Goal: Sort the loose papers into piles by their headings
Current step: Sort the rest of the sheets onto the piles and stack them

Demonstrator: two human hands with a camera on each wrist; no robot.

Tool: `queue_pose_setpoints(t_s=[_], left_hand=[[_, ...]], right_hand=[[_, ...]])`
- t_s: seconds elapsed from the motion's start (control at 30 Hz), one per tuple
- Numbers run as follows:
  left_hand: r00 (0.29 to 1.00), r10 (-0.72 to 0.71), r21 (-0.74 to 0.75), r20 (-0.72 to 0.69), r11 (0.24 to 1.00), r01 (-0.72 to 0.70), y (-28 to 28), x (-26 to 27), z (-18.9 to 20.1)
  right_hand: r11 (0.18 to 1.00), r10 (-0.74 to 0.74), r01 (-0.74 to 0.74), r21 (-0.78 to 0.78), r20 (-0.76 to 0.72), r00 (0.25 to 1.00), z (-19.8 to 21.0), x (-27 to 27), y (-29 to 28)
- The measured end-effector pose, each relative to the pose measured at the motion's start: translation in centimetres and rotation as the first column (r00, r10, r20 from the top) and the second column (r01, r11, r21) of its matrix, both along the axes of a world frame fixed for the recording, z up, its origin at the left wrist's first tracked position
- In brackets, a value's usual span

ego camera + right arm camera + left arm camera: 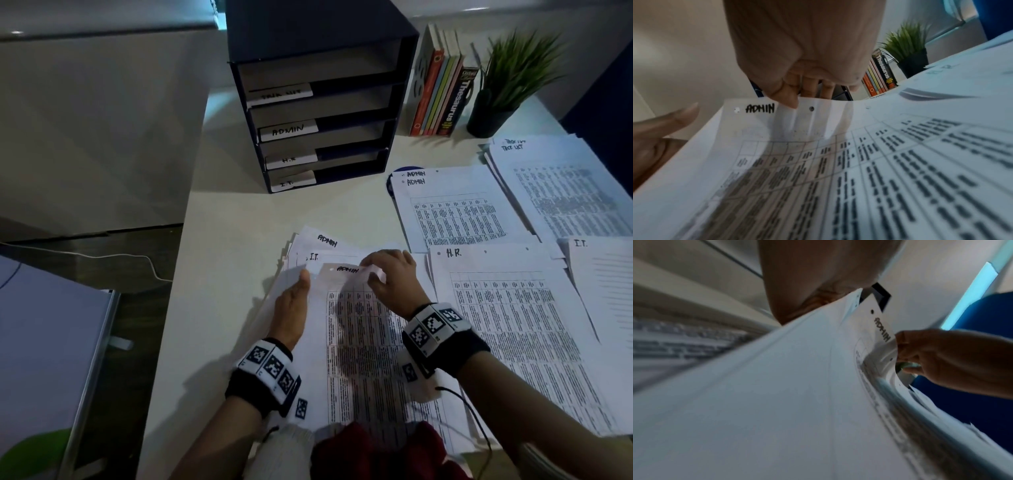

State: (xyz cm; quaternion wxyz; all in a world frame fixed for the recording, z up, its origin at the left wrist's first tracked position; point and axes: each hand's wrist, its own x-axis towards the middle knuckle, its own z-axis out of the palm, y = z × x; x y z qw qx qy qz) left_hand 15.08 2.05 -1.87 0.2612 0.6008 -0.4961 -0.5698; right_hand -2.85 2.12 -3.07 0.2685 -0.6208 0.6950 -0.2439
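Note:
A loose stack of papers lies in front of me on the white table. Its top sheet, a printed table headed ADMIN, is raised at its far edge. My right hand pinches that edge, thumb on top beside a punch hole. My left hand is at the sheet's left edge. Its thumb lies straight beside the edge and its fingers are hidden under the paper. Sheets headed I.T. and ADMIN peek out beneath. To the right lie piles headed ADMIN, TASK LIST, H.R. and I.T..
A dark shelf organiser with labelled slots stands at the back of the table. Books and a potted plant stand to its right. The table's left edge drops to the floor, where a cable runs.

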Motion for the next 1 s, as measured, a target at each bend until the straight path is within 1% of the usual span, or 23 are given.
queue_pose_setpoints(t_s=[0.07,0.13,0.17,0.2,0.23,0.3,0.37,0.43,0.53,0.6,0.63,0.7,0.73,0.77,0.8,0.83,0.87,0.9,0.93,0.97,1.0], left_hand=[[1.0,-0.012,0.064,-0.004,0.998,0.012,-0.3,0.5,-0.8],[1.0,-0.016,0.154,0.018,0.988,0.013,-0.7,0.9,-1.3],[0.999,-0.017,0.177,0.043,0.984,0.009,-0.9,0.9,-1.1],[0.996,-0.02,0.157,0.089,0.988,0.006,-1.2,1.0,-0.9],[0.989,-0.015,0.095,0.149,0.995,0.001,-1.7,1.0,-0.3],[0.966,0.081,-0.111,0.245,0.992,-0.055,-2.9,1.3,1.9],[0.936,0.201,-0.317,0.288,0.943,-0.105,-4.5,1.9,4.7],[0.914,0.281,-0.494,0.292,0.863,-0.108,-5.8,2.5,7.3],[0.911,0.364,-0.733,0.195,0.672,-0.111,-6.5,2.8,11.5],[0.904,0.413,-0.81,0.108,0.563,-0.161,-6.6,2.9,14.1],[0.908,0.416,-0.83,0.044,0.522,-0.198,-6.7,3.0,15.2],[0.923,0.371,-0.837,-0.106,0.467,-0.284,-6.9,2.9,16.9],[0.924,0.338,-0.823,-0.177,0.464,-0.327,-7.0,2.7,17.5],[0.922,0.313,-0.799,-0.229,0.48,-0.362,-6.9,2.4,18.0],[0.917,0.289,-0.771,-0.273,0.505,-0.389,-6.6,1.8,18.5],[0.912,0.275,-0.743,-0.303,0.532,-0.407,-6.2,1.0,19.0],[0.903,0.267,-0.709,-0.335,0.56,-0.429,-6.0,0.2,19.1],[0.887,0.266,-0.663,-0.377,0.591,-0.46,-6.0,-0.7,19.0],[0.865,0.272,-0.614,-0.422,0.616,-0.494,-6.1,-1.8,18.5],[0.838,0.289,-0.567,-0.463,0.63,-0.531,-6.2,-3.0,18.0],[0.804,0.315,-0.493,-0.504,0.66,-0.567,-6.4,-4.1,17.3]], right_hand=[[0.999,0.002,-0.002,-0.035,-0.004,1.0,-0.4,0.0,-0.1],[0.999,0.021,-0.022,-0.024,-0.004,1.0,-0.5,0.1,-0.1],[0.999,0.03,-0.03,-0.023,-0.026,0.999,-0.7,0.3,-0.1],[0.999,0.037,-0.039,-0.029,-0.061,0.997,-0.8,0.5,-0.2],[0.998,0.046,-0.049,-0.033,-0.099,0.994,-1.0,0.7,-0.2],[0.998,0.066,-0.069,-0.013,-0.171,0.983,-1.0,1.0,-0.4],[0.996,0.086,-0.082,0.029,-0.201,0.976,-0.9,1.3,-0.8],[0.996,0.088,-0.079,0.049,-0.203,0.975,-0.9,1.6,-1.0],[0.995,0.065,-0.052,0.083,-0.165,0.984,-1.2,1.8,-1.4],[0.987,0.077,-0.059,0.149,-0.114,0.99,-1.5,1.8,-1.5],[0.984,0.084,-0.073,0.165,-0.062,0.995,-1.5,1.8,-1.6],[0.986,0.074,-0.086,0.141,0.089,0.993,-1.1,1.5,-1.7],[0.991,0.043,-0.065,0.12,0.174,0.984,-0.5,1.2,-1.9],[0.993,-0.008,-0.025,0.118,0.27,0.963,0.4,0.7,-2.2],[0.992,-0.068,0.02,0.126,0.39,0.918,1.7,0.2,-2.4],[0.988,-0.132,0.07,0.135,0.526,0.84,3.3,-0.3,-2.6],[0.984,-0.177,0.115,0.136,0.669,0.722,4.8,-1.1,-2.6],[0.977,-0.21,0.155,0.147,0.795,0.569,6.1,-1.9,-2.5],[0.969,-0.226,0.182,0.166,0.893,0.389,7.3,-2.8,-2.3],[0.965,-0.216,0.195,0.174,0.951,0.222,8.3,-3.7,-1.8],[0.966,-0.187,0.201,0.164,0.977,0.1,9.0,-4.6,-1.2]])
